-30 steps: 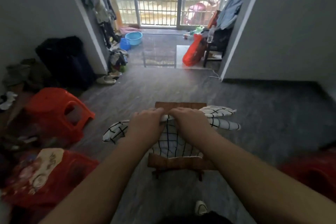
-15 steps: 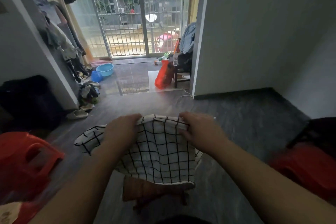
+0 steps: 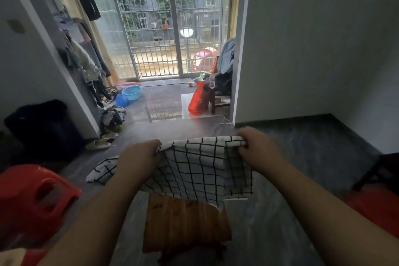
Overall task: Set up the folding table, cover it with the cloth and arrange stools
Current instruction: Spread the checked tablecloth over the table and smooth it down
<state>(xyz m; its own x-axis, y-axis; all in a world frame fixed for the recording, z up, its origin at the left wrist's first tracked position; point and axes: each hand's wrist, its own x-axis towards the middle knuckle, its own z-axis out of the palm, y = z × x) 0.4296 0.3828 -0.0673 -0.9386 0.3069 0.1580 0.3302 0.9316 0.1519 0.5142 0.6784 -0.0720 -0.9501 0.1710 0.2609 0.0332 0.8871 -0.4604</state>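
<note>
White cloth (image 3: pixel 194 170) w/ a black grid pattern hangs above the table (image 3: pixel 183 222), held up by both our hands. Its lower hem falls over the table's far part, and we can't tell if it touches the top. The brown wood-grain top shows bare on the near side.

Our L hand (image 3: pixel 138 157) pinches the cloth's upper edge above the table's far-left corner, fingers curled into the fabric. A loose end of cloth sticks out past that hand, to the table's left. Our R hand (image 3: pixel 259 149) is clenched on the same upper edge, above the table's far-right side, w/ a bunched corner in the fingers. Btwn the two hands the edge runs nearly straight & the fabric drops as a sheet facing us.

One red stool (image 3: pixel 32 196) stands on the grey floor (image 3: pixel 302 168) left of the table, w/ a slot visible in its seat. A second red stool (image 3: pixel 375 207) sits well to the table's right, blurred & cut by the frame edge.

Beyond the table to the left lie a pale slipper (image 3: pixel 98 144) & a blue basin (image 3: pixel 131 92). Straight beyond it are an orange bag (image 3: pixel 197 99) & then the barred glass door (image 3: pixel 155 28). A pale wall (image 3: pixel 313 39) rises beyond the table to the right.
</note>
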